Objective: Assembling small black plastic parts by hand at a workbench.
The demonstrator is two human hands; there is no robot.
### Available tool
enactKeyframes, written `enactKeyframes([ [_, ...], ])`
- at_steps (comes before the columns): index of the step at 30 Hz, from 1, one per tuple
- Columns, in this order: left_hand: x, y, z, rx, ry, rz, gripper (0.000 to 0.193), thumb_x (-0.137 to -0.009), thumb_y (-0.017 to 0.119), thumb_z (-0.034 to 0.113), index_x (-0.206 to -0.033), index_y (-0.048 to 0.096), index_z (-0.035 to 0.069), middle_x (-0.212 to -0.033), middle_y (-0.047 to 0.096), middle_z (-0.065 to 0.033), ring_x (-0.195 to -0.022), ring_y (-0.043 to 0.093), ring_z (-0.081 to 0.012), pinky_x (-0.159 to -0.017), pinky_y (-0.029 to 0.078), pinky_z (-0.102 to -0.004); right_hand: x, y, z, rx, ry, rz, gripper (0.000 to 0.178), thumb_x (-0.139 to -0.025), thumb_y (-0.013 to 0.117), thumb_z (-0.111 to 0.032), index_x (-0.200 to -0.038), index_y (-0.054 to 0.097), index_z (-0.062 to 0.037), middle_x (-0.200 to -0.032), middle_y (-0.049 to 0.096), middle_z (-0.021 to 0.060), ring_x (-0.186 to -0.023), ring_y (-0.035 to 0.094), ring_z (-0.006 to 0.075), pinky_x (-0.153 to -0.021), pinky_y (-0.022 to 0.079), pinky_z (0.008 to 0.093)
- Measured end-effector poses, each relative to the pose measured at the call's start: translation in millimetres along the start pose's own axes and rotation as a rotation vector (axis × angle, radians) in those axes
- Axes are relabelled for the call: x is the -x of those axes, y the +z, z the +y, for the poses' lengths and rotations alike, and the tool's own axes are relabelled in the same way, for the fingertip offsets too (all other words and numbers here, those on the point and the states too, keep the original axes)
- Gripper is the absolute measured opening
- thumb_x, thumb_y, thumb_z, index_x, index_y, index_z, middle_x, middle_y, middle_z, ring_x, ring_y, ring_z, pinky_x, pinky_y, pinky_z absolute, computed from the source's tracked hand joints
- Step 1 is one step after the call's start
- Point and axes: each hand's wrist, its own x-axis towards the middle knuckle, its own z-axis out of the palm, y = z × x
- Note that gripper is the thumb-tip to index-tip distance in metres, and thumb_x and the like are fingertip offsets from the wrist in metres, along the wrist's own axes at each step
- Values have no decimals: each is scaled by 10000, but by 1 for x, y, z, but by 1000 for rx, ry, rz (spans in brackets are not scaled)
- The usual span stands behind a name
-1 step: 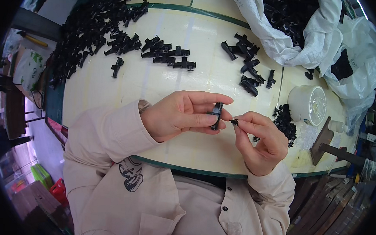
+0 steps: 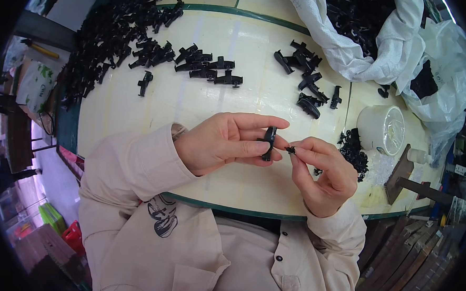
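Between the thumb and fingers of my left hand (image 2: pixel 233 143) is a black plastic part (image 2: pixel 269 142), held upright over the table's front half. Just to its right, my right hand (image 2: pixel 324 172) pinches a tiny black piece (image 2: pixel 290 150) at thumb and fingertip. The small piece and the larger part are close together but apart. Beside my right hand lies a pile of small black pieces (image 2: pixel 353 155), partly hidden behind the fingers. Past my hands, a loose group of black plastic parts (image 2: pixel 309 83) rests on the table.
A big heap of black parts (image 2: pixel 111 36) covers the far left of the cream table (image 2: pixel 189 108). More parts (image 2: pixel 210 67) lie near it. At the back right stands a white sack (image 2: pixel 355 68) of black parts. A white roll (image 2: pixel 381 131) and a metal bracket (image 2: pixel 401 181) stand at right.
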Motion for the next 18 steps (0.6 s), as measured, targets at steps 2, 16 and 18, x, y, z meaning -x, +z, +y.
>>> enactKeyframes([
  [2, 1, 4, 2, -13, -22, 7, 506, -916, 552, 54, -1389, 372, 47, -1216, 569, -89, -1034, 596, -140, -918, 479, -288, 0, 0, 2, 17, -9, -5, 281, -659, 698, 132, -912, 643, 22, -861, 671, 139, -726, 667, 205, -632, 530, 249],
  [16, 1, 3, -1, 18, -113, -26, 421, -948, 497, 69, -1354, 408, 2, -1178, 600, -88, -1024, 618, -163, -908, 493, -295, 3, 1, 2, -25, 19, -18, 260, -681, 706, 102, -918, 645, 14, -901, 672, 124, -754, 679, 198, -627, 542, 247],
  [18, 0, 2, -1, 6, -114, -27, 411, -952, 491, 77, -1348, 415, -3, -1173, 602, -92, -1024, 618, -163, -910, 494, -300, 2, 0, 1, 16, -1, -56, 260, -680, 714, 97, -917, 645, 13, -902, 672, 127, -755, 678, 204, -623, 542, 247],
])
